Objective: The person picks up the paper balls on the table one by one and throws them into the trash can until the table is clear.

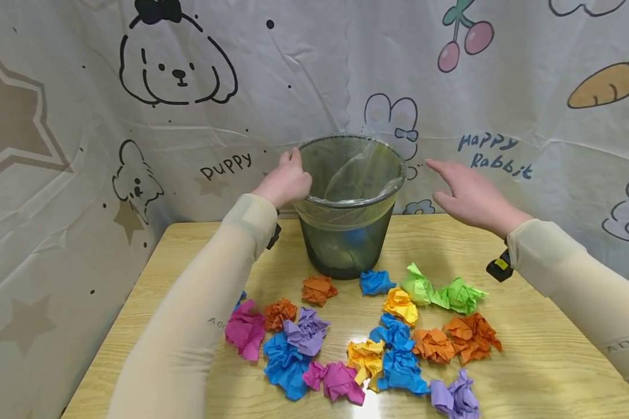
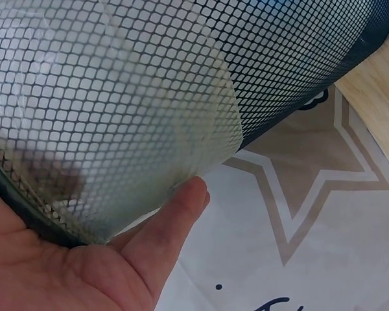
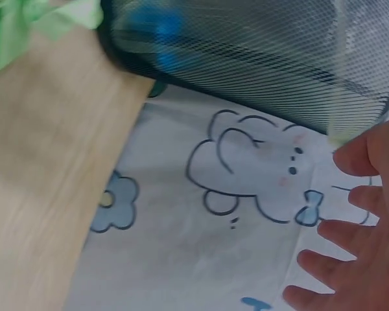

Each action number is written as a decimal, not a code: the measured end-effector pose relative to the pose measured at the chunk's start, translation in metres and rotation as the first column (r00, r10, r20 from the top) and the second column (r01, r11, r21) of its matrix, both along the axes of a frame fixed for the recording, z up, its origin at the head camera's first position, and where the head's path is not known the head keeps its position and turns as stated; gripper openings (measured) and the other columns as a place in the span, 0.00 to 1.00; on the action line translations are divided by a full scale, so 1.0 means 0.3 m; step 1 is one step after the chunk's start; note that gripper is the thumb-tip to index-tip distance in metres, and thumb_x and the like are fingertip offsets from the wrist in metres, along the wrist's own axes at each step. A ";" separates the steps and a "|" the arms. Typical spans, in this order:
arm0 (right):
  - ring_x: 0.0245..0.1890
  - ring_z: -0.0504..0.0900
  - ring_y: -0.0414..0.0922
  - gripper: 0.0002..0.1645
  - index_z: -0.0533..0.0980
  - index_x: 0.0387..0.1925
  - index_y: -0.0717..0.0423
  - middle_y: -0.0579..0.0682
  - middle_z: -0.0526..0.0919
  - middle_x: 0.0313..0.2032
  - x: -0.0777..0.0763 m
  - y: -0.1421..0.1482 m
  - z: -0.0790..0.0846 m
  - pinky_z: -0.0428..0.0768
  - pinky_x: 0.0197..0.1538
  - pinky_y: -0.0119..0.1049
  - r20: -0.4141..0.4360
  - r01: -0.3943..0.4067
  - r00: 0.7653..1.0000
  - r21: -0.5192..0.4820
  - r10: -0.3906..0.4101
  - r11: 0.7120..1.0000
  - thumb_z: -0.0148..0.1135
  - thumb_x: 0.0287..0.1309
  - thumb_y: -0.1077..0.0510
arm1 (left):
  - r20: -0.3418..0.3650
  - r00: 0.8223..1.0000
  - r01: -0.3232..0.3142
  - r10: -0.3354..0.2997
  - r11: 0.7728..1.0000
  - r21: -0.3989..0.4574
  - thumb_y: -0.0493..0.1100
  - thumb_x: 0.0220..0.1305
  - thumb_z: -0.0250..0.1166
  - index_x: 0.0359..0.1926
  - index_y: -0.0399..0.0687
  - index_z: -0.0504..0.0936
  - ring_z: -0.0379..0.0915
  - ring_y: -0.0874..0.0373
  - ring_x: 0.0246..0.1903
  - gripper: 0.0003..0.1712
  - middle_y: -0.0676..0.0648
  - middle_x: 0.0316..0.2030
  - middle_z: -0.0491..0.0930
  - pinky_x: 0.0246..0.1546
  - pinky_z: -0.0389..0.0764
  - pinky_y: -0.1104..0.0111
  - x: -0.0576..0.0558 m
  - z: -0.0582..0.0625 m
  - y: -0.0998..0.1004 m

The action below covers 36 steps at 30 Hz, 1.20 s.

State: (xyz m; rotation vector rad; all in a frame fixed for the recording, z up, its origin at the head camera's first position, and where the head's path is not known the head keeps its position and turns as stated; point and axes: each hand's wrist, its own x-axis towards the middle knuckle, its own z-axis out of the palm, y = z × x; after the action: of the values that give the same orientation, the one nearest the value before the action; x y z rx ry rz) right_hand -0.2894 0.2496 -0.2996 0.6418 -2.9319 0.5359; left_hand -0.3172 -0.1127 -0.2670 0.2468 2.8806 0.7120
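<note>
A dark mesh wastebasket [image 1: 346, 233] stands upright at the back of the table, with a clear plastic liner [image 1: 340, 218] folded down over its rim. My left hand [image 1: 287, 179] grips the rim on its left side; in the left wrist view the thumb [image 2: 172, 227] lies outside along the liner. The other fingers are partly hidden behind the mesh. To the right of the wastebasket, my right hand [image 1: 474, 195] hovers apart from the rim, fingers stretched and holding nothing. Something blue [image 1: 353, 235] shows through the lower mesh.
Crumpled papers lie in front of the wastebasket: several blue [image 1: 287, 366] and orange ones [image 1: 472, 337], plus green [image 1: 461, 295], yellow [image 1: 366, 358], pink [image 1: 245, 330] and purple balls [image 1: 456, 396]. A printed cloth [image 1: 293, 75] hangs behind the wooden table [image 1: 178, 250].
</note>
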 end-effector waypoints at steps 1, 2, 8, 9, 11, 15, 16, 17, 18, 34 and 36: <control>0.73 0.58 0.66 0.40 0.53 0.81 0.58 0.64 0.59 0.76 0.005 0.008 -0.011 0.58 0.70 0.64 0.006 -0.005 1.000 0.015 0.005 1.000 0.49 0.72 0.55 | 0.000 1.000 -0.001 0.001 1.000 -0.003 0.47 0.77 0.36 0.81 0.40 0.28 0.46 0.38 0.76 0.42 0.35 0.80 0.26 0.74 0.52 0.52 0.000 0.000 0.000; 0.73 0.59 0.66 0.40 0.53 0.81 0.58 0.64 0.59 0.76 0.012 0.017 -0.021 0.58 0.70 0.64 0.012 -0.006 1.000 0.032 0.006 0.999 0.50 0.72 0.55 | -0.001 1.000 -0.003 0.003 1.000 -0.003 0.47 0.76 0.36 0.81 0.40 0.28 0.47 0.38 0.76 0.42 0.36 0.80 0.27 0.74 0.52 0.52 -0.002 0.000 0.000; 0.71 0.60 0.69 0.43 0.54 0.80 0.59 0.67 0.59 0.75 0.055 0.060 -0.090 0.60 0.68 0.67 0.079 -0.020 0.997 0.131 0.010 0.991 0.56 0.71 0.51 | 0.004 1.000 -0.015 0.015 1.000 -0.007 0.47 0.77 0.36 0.81 0.41 0.27 0.47 0.37 0.76 0.42 0.36 0.80 0.27 0.74 0.52 0.51 -0.001 0.002 -0.005; 0.71 0.60 0.69 0.43 0.55 0.80 0.59 0.67 0.59 0.74 0.062 0.065 -0.100 0.61 0.67 0.68 0.092 -0.025 0.996 0.136 0.012 0.990 0.57 0.70 0.51 | 0.003 1.000 -0.016 0.016 1.000 -0.009 0.47 0.77 0.36 0.81 0.41 0.28 0.48 0.37 0.75 0.42 0.36 0.80 0.28 0.74 0.52 0.51 0.000 0.003 -0.006; 0.70 0.60 0.70 0.44 0.54 0.80 0.59 0.68 0.59 0.74 0.078 0.075 -0.119 0.61 0.66 0.69 0.122 -0.032 0.992 0.141 0.014 0.989 0.59 0.70 0.49 | 0.002 1.000 -0.017 0.018 1.000 -0.016 0.47 0.77 0.36 0.81 0.41 0.28 0.49 0.37 0.75 0.41 0.36 0.80 0.28 0.73 0.54 0.51 0.001 0.003 -0.009; 0.70 0.61 0.72 0.46 0.54 0.80 0.60 0.71 0.58 0.74 0.114 0.093 -0.161 0.62 0.66 0.69 0.168 -0.052 0.985 0.138 0.028 0.989 0.61 0.70 0.48 | -0.008 1.000 -0.020 0.020 1.000 -0.018 0.47 0.77 0.36 0.81 0.41 0.28 0.56 0.36 0.72 0.41 0.36 0.80 0.29 0.71 0.60 0.51 0.002 0.003 -0.011; 0.69 0.61 0.72 0.47 0.54 0.80 0.61 0.71 0.58 0.74 0.123 0.099 -0.174 0.62 0.66 0.69 0.179 -0.055 0.983 0.144 0.029 0.988 0.61 0.69 0.46 | -0.009 1.000 -0.019 0.019 1.000 -0.018 0.47 0.76 0.36 0.81 0.41 0.28 0.57 0.37 0.71 0.41 0.36 0.80 0.30 0.71 0.60 0.51 0.002 0.003 -0.012; 0.69 0.61 0.73 0.48 0.54 0.80 0.61 0.72 0.58 0.73 0.133 0.104 -0.188 0.62 0.65 0.70 0.189 -0.058 0.982 0.150 0.029 0.987 0.61 0.69 0.45 | -0.006 1.000 -0.019 0.019 1.000 -0.015 0.47 0.76 0.36 0.81 0.41 0.28 0.58 0.37 0.71 0.41 0.36 0.80 0.29 0.69 0.62 0.51 0.001 0.003 -0.012; 0.68 0.61 0.74 0.49 0.54 0.80 0.61 0.73 0.58 0.73 0.143 0.107 -0.203 0.62 0.65 0.70 0.203 -0.060 0.979 0.151 0.029 0.987 0.62 0.69 0.44 | -0.007 1.000 -0.018 0.018 1.000 -0.014 0.47 0.76 0.36 0.81 0.41 0.28 0.59 0.37 0.70 0.41 0.36 0.80 0.29 0.69 0.63 0.51 0.000 0.002 -0.012; 0.52 0.78 0.70 0.58 0.59 0.75 0.68 0.80 0.59 0.67 0.256 0.136 -0.392 0.76 0.51 0.67 0.451 -0.037 0.892 0.157 -0.038 0.987 0.63 0.62 0.30 | -0.009 1.000 -0.007 0.007 1.000 -0.018 0.47 0.76 0.37 0.81 0.39 0.28 0.59 0.37 0.70 0.42 0.35 0.80 0.31 0.70 0.62 0.51 0.001 0.000 -0.002; 0.53 0.78 0.70 0.57 0.60 0.75 0.68 0.80 0.60 0.66 0.261 0.137 -0.403 0.76 0.52 0.67 0.453 -0.038 0.891 0.153 -0.036 0.987 0.64 0.62 0.31 | -0.011 1.000 -0.008 0.008 1.000 -0.017 0.47 0.76 0.36 0.81 0.39 0.29 0.59 0.37 0.70 0.42 0.35 0.80 0.32 0.70 0.62 0.51 0.004 -0.001 -0.002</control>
State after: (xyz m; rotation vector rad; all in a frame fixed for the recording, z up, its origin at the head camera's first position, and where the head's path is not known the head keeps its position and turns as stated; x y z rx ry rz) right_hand -0.2111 0.2906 -0.4206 0.6019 -3.4469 0.5172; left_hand -0.3159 -0.1134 -0.2673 0.2386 2.8986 0.6895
